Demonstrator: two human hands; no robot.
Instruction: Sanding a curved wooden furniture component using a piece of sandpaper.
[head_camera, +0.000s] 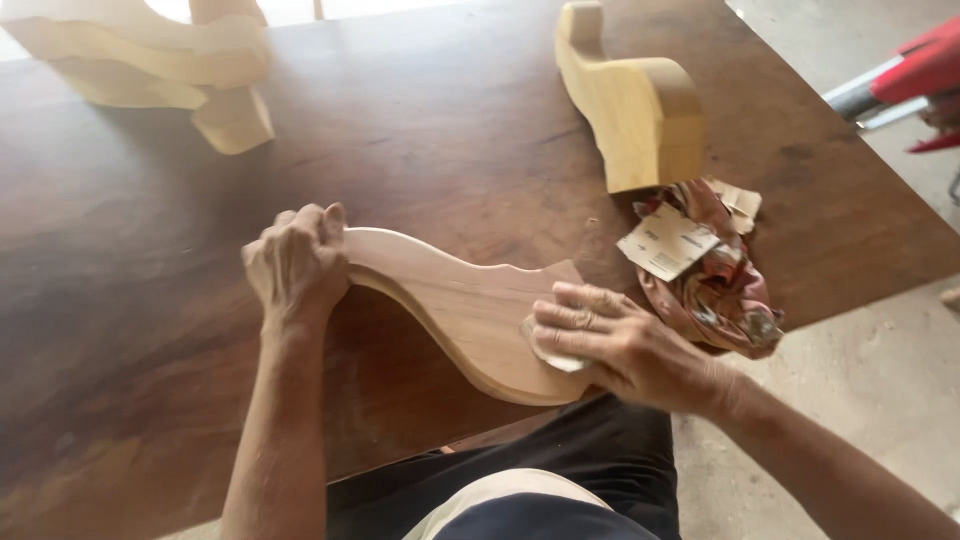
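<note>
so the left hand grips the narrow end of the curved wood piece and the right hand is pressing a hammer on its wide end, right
Not quite. The head view shows the right hand pressing a small folded piece of sandpaper, not a hammer, on the wide end of the curved wood piece. The left hand does grip its narrow end.

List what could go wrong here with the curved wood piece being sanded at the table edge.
1. The curved wooden piece overhangs the table edge near the right hand; pressure there might tip it.
2. Only the left hand grips its narrow end, so it may slide.
3. The crumpled cloth and loose sandpaper sheet sit by the edge and could fall.
</note>
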